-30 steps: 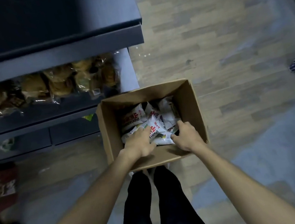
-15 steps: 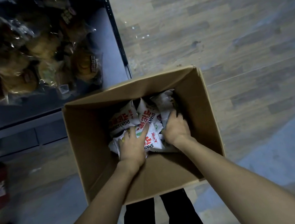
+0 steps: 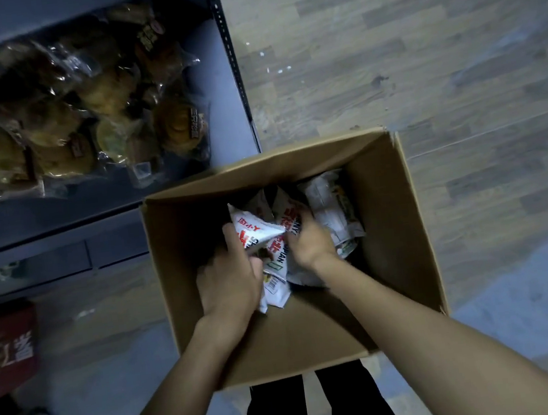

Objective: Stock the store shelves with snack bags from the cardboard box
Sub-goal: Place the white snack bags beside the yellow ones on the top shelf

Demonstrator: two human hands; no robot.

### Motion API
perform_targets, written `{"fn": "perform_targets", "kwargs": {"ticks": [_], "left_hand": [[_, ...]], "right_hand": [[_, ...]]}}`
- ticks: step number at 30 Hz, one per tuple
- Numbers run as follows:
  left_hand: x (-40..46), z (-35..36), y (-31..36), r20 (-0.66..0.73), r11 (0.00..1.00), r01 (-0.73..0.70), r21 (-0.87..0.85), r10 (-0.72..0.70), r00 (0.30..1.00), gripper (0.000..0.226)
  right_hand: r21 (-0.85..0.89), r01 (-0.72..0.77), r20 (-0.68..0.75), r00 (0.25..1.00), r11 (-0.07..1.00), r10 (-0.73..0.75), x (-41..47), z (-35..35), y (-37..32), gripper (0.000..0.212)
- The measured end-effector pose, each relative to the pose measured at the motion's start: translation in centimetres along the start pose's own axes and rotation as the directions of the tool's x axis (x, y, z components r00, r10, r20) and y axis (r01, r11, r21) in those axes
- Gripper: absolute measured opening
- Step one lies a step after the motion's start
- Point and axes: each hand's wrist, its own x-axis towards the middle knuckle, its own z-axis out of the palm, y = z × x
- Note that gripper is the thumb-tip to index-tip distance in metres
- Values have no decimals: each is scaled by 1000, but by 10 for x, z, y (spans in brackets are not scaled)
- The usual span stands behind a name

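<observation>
Inside the cardboard box (image 3: 389,227), beside the shelf (image 3: 222,137), the left hand (image 3: 230,281) grips a white snack bag (image 3: 255,232); the right hand (image 3: 309,241) closes its grip on another bag (image 3: 289,221) among the pile.

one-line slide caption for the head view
Both hands reach into the cardboard box: left hand grips a white snack bag, right hand grasps another.
</observation>
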Motion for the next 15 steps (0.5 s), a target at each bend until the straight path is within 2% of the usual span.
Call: {"fn": "perform_targets", "kwargs": {"ticks": [3,5,8,11,15], "left_hand": [[5,2,-2,-17,999,51,-18,-52,999,54],[8,1,-2,-7,996,66,-57,-67,998,55],[11,-4,0,-15,989,81,-124,-83,996,51],[12,-10,3,-46,971,98,-217,-110,993,41],[11,-4,9,-67,961,69,-266,-90,994,36]], "right_hand": [[-92,-74,24,997,993,77,2,22,-20,81],[-169,-88,-6,996,982,89,3,29,-25,88],[-121,-88,-69,994,989,80,1,19,-24,64],[-136,42,-49,998,990,-49,-17,-7,-22,41],[-243,249,-67,960,938,-272,-45,-45,-7,58]]}}
